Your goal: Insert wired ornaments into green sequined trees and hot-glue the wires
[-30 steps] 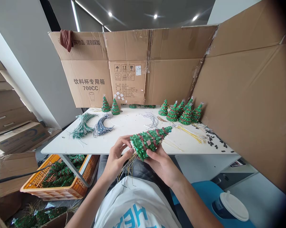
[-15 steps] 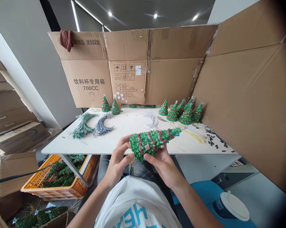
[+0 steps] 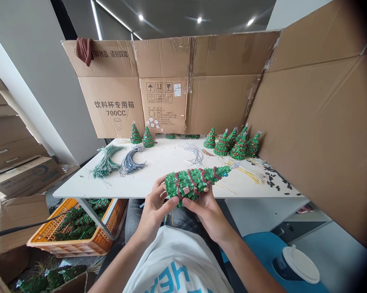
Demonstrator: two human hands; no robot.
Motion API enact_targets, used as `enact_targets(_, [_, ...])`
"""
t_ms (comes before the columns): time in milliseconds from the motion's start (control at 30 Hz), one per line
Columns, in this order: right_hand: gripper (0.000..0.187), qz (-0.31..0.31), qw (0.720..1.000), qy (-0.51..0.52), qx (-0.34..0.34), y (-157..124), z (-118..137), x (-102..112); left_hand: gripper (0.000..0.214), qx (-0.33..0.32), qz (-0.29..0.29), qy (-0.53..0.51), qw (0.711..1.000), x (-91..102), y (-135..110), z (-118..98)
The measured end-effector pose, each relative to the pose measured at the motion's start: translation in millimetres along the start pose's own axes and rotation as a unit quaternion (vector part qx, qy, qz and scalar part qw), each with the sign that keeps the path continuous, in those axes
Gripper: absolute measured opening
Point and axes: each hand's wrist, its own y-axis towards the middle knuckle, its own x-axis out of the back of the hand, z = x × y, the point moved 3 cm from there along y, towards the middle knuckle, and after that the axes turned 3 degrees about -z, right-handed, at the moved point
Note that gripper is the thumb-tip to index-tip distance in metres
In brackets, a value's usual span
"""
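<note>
The left hand (image 3: 154,213) was curled around the wide base of a green beaded tree (image 3: 192,184), its fingers pressed against the beads. The right hand (image 3: 206,215) gripped the tree from below, closer to the middle, with its fingers wrapped up the near side. The tree lay on its side between them, just over the near edge of the tabletop (image 3: 162,156), with its silver-topped tip pointing right. Red beaded bands wound around it.

On the tabletop's left half lay a green wire bundle (image 3: 105,162) and a blue wire bundle (image 3: 129,162). Toward its right side were yellow wires (image 3: 244,173), with black bits (image 3: 273,179) scattered near the right edge. Two standing trees (image 3: 139,135) stood at the far left of the tabletop, and a cluster of standing trees (image 3: 232,144) stood at the far right. A cardboard screen (image 3: 162,101) rose behind the tabletop. Below its near left corner sat an orange basket (image 3: 102,232) full of green trees, and below its near right corner stood a lidded cup (image 3: 295,264).
</note>
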Motion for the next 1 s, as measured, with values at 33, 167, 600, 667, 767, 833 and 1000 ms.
enact_targets(33, [0.103, -0.003, 1.0, 0.0, 0.001, -0.5, 0.6, -1.2, 0.025, -0.002, -0.002, 0.004, 1.0, -0.5, 0.1, -0.4])
enact_targets(167, [0.096, -0.011, 1.0, -0.004, -0.003, -2.4, 2.0, -4.0, 0.022, -0.009, -0.006, 0.027, 1.0, -1.4, 0.2, -2.0])
enact_targets(600, [0.092, -0.017, 0.999, 0.01, -0.027, -2.0, -1.6, 0.5, 0.019, -0.033, -0.011, 0.105, 0.994, 2.9, -0.2, -4.0])
enact_targets(667, [0.086, -0.015, 0.998, 0.034, -0.047, -1.1, -3.1, 4.3, 0.019, -0.047, -0.022, 0.118, 0.992, 8.8, -0.3, -4.7])
enact_targets(767, [0.059, 0.017, 0.993, 0.084, -0.086, 4.7, -6.4, 11.5, 0.03, -0.059, -0.05, 0.124, 0.989, 21.9, 1.6, -8.1])
enact_targets(833, [0.042, 0.056, 0.985, 0.107, -0.123, 10.7, -10.4, 16.1, 0.027, -0.044, -0.062, 0.124, 0.989, 31.1, 4.7, -11.4])
enact_targets(1000, [0.056, 0.118, 0.967, 0.103, -0.201, 26.3, -30.1, 26.8, 0.027, -0.008, -0.004, 0.114, 0.993, 43.4, 15.7, -15.2])
